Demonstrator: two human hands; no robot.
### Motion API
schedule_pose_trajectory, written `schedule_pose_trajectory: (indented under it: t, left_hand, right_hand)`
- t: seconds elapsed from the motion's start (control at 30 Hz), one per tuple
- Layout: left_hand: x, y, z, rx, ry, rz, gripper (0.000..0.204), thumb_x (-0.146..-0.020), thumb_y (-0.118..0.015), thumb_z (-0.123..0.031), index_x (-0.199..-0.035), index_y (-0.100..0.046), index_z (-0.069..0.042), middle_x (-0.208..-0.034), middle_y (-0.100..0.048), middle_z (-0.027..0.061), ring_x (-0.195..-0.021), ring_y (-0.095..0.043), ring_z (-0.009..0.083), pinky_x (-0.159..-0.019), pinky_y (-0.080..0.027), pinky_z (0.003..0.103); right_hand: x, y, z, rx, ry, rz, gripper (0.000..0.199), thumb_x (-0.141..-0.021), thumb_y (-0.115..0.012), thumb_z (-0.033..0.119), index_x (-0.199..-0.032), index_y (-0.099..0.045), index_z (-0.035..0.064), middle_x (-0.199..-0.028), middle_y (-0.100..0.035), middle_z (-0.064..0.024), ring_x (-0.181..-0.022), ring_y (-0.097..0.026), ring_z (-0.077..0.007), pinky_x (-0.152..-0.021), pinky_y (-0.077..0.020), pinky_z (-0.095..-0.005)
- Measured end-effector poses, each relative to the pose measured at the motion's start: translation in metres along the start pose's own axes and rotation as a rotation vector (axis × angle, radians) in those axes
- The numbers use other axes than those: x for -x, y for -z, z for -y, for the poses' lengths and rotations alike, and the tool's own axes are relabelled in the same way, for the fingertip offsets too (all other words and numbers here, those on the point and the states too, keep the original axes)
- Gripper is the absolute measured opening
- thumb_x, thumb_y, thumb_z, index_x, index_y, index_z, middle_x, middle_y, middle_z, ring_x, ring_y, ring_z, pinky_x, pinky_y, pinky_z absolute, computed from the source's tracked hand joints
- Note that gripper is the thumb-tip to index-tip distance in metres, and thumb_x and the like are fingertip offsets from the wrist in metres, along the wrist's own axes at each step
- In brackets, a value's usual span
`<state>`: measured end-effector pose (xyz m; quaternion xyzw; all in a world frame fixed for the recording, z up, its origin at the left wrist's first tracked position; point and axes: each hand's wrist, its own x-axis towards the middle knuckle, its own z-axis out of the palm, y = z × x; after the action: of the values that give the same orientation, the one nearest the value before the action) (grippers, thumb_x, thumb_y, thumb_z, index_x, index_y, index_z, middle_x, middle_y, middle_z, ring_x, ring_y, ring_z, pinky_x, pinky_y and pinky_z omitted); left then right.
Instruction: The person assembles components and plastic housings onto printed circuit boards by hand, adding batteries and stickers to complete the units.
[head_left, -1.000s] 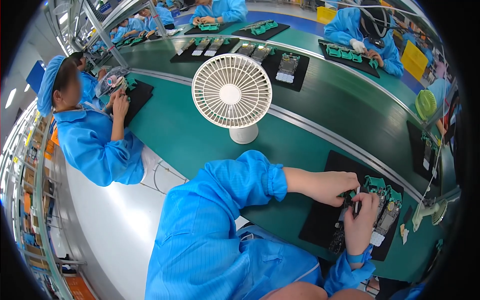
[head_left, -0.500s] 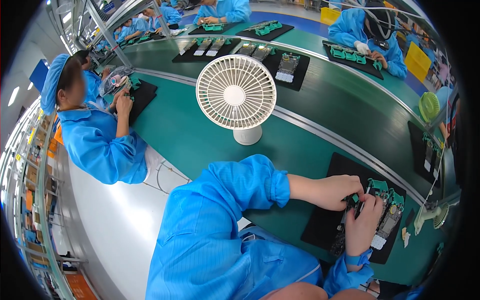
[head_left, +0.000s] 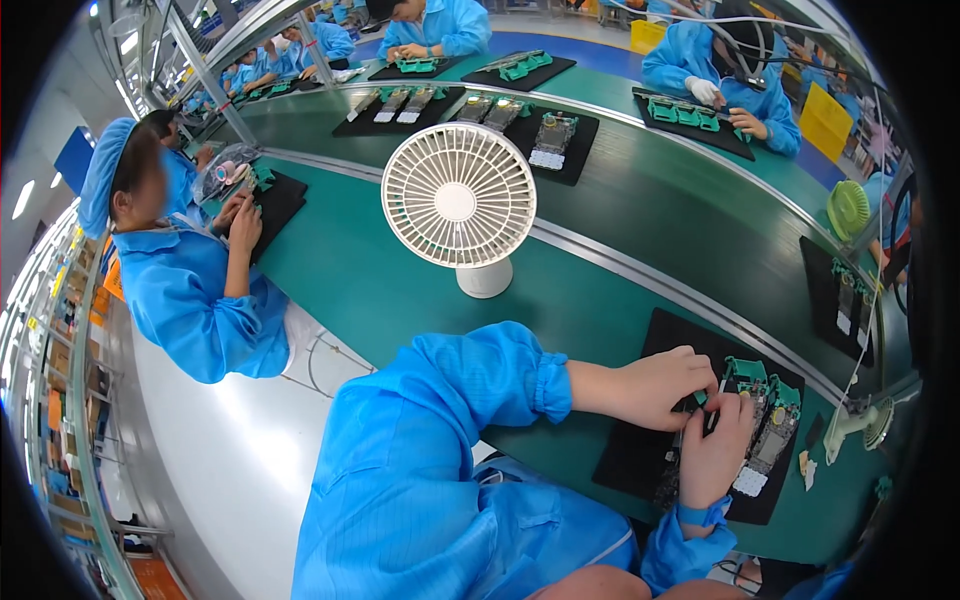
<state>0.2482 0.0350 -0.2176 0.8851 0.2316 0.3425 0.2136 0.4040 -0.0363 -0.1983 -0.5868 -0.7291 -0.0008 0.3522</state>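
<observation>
Green bench [head_left: 400, 290] with a black mat [head_left: 640, 450] near a white fan [head_left: 458, 200]. Since a second ago, the left hand [head_left: 655, 385] and right hand [head_left: 715, 455] have been drawn closer over the green board [head_left: 765, 400] on that mat, fingers pinched on it.

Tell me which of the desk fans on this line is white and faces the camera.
The big white round fan on its stand at the green bench's middle. The small green fan sits far right; another small one points sideways.

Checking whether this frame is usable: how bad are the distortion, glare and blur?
Head view: strong fisheye, the green bench edges bow and the corners go black; bright glare on the pale floor; the white fan is sharp; both hands on the black mat are clear, small parts hard to read.
</observation>
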Motion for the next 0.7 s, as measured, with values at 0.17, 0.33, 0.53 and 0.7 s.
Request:
schedule_pose_trajectory:
  t: [0.17,0.33,0.53,0.7]
  left_hand:
    - [0.0,-0.005,0.002,-0.029,-0.03,-0.043,0.035,-0.072,-0.073,-0.015,-0.103,-0.057,-0.006,-0.1,-0.055,0.0087,-0.094,-0.049,0.0307,-0.078,-0.046,0.04]
    - [0.001,-0.005,0.002,-0.018,-0.04,-0.066,0.036,-0.071,-0.073,-0.015,-0.101,-0.057,-0.006,-0.098,-0.056,0.0079,-0.092,-0.049,0.0306,-0.077,-0.046,0.04]
    - [0.001,-0.007,0.001,-0.017,-0.039,-0.092,0.036,-0.07,-0.073,-0.015,-0.101,-0.057,-0.006,-0.099,-0.056,0.0079,-0.092,-0.049,0.0309,-0.076,-0.046,0.04]
    - [0.001,-0.009,0.004,-0.028,-0.054,-0.111,0.036,-0.07,-0.073,-0.015,-0.101,-0.058,-0.006,-0.098,-0.056,0.0081,-0.092,-0.049,0.0309,-0.076,-0.047,0.039]
  right_hand:
    - [0.0,0.001,-0.008,-0.233,0.025,0.011,0.016,-0.079,-0.059,-0.004,-0.09,-0.049,0.0009,-0.093,-0.047,-0.0163,-0.088,-0.051,-0.0363,-0.079,-0.0423,-0.0418]
    - [0.004,-0.001,-0.013,-0.312,0.035,-0.01,0.016,-0.081,-0.06,-0.003,-0.093,-0.051,0.0005,-0.094,-0.048,-0.0157,-0.089,-0.051,-0.0353,-0.082,-0.0427,-0.0403]
    - [0.004,0.003,-0.015,-0.397,0.002,0.019,0.012,-0.084,-0.057,-0.002,-0.096,-0.052,0.0002,-0.096,-0.048,-0.0139,-0.089,-0.053,-0.0299,-0.083,-0.0428,-0.0361]
    - [0.004,0.007,-0.016,-0.436,-0.04,0.054,0.007,-0.09,-0.053,0.0,-0.097,-0.054,0.0004,-0.098,-0.049,-0.0124,-0.091,-0.054,-0.0256,-0.084,-0.0426,-0.0324]
